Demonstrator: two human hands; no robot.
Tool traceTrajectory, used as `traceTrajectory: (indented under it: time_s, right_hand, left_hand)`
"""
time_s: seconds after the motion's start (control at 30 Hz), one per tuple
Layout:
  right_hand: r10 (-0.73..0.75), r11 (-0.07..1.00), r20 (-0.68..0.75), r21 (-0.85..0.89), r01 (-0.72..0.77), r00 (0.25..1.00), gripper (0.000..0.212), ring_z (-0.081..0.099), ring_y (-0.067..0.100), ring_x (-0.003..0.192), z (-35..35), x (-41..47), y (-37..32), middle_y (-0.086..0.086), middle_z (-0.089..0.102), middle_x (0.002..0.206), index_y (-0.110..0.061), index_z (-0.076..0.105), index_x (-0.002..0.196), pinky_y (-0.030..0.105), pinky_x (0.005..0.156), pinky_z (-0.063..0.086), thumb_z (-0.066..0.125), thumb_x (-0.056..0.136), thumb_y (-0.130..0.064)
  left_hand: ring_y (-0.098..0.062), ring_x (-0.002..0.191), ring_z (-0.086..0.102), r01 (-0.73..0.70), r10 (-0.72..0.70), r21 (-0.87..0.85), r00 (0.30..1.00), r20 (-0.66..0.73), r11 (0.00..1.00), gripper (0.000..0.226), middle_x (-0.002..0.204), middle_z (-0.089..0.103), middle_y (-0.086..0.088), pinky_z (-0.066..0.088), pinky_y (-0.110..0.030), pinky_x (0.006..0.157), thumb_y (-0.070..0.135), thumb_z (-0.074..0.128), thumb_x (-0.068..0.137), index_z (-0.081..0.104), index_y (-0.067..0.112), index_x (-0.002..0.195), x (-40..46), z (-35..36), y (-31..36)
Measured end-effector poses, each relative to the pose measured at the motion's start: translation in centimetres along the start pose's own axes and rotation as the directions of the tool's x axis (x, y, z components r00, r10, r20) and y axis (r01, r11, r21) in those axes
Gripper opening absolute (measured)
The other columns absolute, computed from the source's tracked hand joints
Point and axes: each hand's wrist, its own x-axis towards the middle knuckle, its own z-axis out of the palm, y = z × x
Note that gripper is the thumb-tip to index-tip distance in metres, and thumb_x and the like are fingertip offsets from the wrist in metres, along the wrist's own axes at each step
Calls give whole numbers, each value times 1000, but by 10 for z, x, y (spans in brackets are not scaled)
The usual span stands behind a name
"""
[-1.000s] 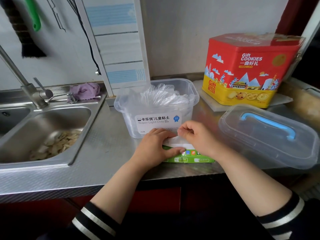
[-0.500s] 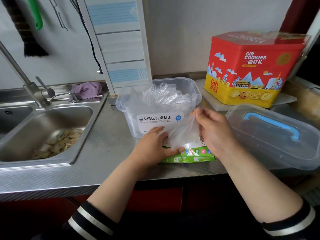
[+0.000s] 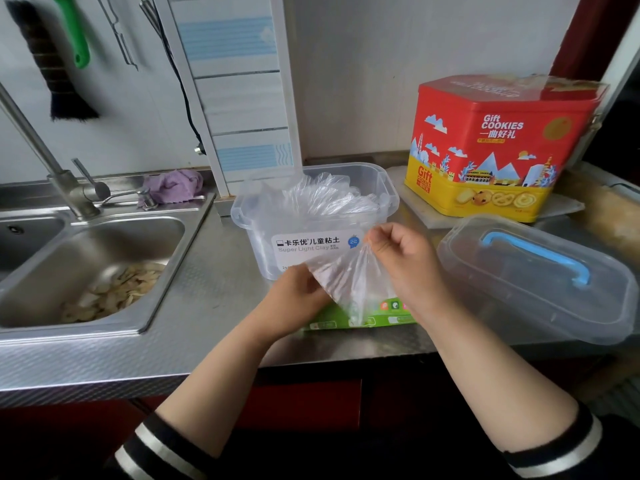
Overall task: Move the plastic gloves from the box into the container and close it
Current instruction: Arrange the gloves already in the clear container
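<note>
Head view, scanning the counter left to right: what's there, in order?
Steel sink → purple cloth → clear plastic container stuffed with plastic gloves → red and yellow cookie tin; nearer, the clear lid with blue handle lies far right.

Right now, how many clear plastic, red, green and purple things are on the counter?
Clear plastic: 3, the container, its lid, the glove being pulled out
Red: 1, the cookie tin
Green: 1, the glove box
Purple: 1, the cloth
Total: 6
</note>
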Motion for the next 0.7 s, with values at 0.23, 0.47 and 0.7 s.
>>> traceTrajectory:
  time_s: [0.23, 0.47, 0.7]
  right_hand:
    - [50, 997, -54, -57, -53, 997, 18, 51, -6, 65, -9, -11, 32, -14, 60, 71, -22, 60, 79, 13, 68, 41, 59, 95, -16]
    - [-22, 997, 37, -69, 25, 999, 39, 59, 1, 100, -10, -19, 31, -3, 62, 108, -34, 45, 119, 18, 90, 44, 55, 87, -55]
    - [128, 808, 326, -581, 91, 937, 124, 43, 11, 130, -22, -30, 35, -12, 31, 149, -51, -11, 143, 29, 103, 39, 82, 62, -55]
  left_hand:
    - [-15, 69, 67, 203, -246, -313, 964, -104, 928, 77, 73, 71, -3, 55, -26, 69, 69, 23, 83, 72, 9, 87, -3, -11, 34]
    - [-9, 56, 62, 189, -235, -182, 930, -283, 965, 28, 60, 65, 6, 50, -24, 59, 27, 55, 99, 69, 13, 78, 16, 27, 47]
    - [-1, 53, 51, 90, -33, 115, 903, -427, 989, 20, 57, 62, 5, 37, -15, 54, 20, 47, 99, 63, 20, 87, 17, 40, 56]
